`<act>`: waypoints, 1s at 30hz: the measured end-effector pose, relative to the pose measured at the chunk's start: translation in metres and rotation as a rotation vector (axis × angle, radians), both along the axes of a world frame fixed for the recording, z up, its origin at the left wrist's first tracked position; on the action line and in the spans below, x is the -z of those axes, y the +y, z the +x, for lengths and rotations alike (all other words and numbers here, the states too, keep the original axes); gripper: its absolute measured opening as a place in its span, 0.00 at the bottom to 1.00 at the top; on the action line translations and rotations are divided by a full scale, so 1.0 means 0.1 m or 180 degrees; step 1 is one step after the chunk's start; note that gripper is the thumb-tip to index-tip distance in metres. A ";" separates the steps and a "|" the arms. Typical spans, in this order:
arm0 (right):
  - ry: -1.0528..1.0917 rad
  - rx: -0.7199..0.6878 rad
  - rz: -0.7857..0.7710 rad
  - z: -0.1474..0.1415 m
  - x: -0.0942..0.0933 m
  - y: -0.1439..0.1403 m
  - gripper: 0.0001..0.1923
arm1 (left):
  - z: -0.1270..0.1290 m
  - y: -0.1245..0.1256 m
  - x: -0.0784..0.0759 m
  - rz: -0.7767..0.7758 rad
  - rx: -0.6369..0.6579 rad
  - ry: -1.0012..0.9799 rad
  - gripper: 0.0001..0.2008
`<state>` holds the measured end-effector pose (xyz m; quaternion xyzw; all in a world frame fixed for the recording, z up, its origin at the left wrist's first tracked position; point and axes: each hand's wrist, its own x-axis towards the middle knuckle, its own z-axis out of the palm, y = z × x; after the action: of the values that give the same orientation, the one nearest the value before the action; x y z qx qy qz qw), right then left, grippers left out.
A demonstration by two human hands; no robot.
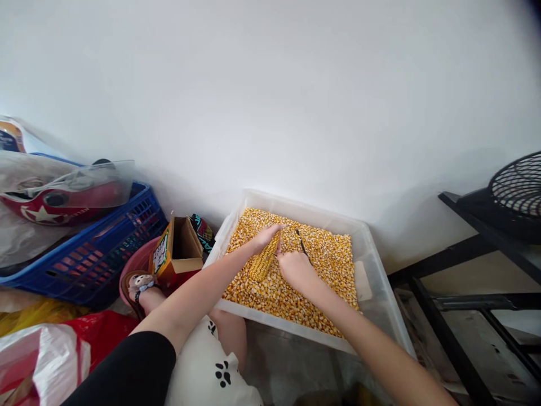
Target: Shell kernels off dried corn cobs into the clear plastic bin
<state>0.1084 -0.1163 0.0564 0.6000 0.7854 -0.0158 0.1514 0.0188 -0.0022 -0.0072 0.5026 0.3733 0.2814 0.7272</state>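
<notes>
My left hand (267, 235) is wrapped around the upper end of an ear of corn (262, 264), which slants over a bed of loose corn kernels (270, 299). The yellow rows of the ear still show along its lower part. Close beside it on the right, my right hand (296, 267) is closed in a fist. A thin black stick-like tool (301, 241) shows just past that fist, apparently gripped in it; its exact kind cannot be made out. The kernels fill much of a translucent plastic bin (382, 276).
A white wall (296, 101) rises behind the bin. To the left are an open cardboard box (182, 245), a blue plastic basket (84, 265) holding a red helmet (80, 206), and a red-and-white bag (63, 349). A black metal frame (443, 332) and a fan (519, 183) stand right.
</notes>
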 end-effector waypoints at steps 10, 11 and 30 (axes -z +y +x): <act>0.0190 0.0073 0.0310 0.05 0.19 0.01 0.19 | -0.04 0.04 0.02 -0.0306 0.0010 -0.0121 0.19; 0.0206 0.0086 0.0299 0.05 0.19 0.01 0.19 | -0.04 0.04 0.02 -0.0307 0.0009 -0.0133 0.19; 0.0332 0.0275 0.0424 0.05 0.22 0.02 0.20 | -0.05 0.05 0.04 -0.0175 0.0015 -0.0085 0.20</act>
<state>0.1133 -0.1143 0.0343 0.6405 0.7649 -0.0013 0.0693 0.0136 0.0032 -0.0116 0.4795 0.3700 0.2760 0.7463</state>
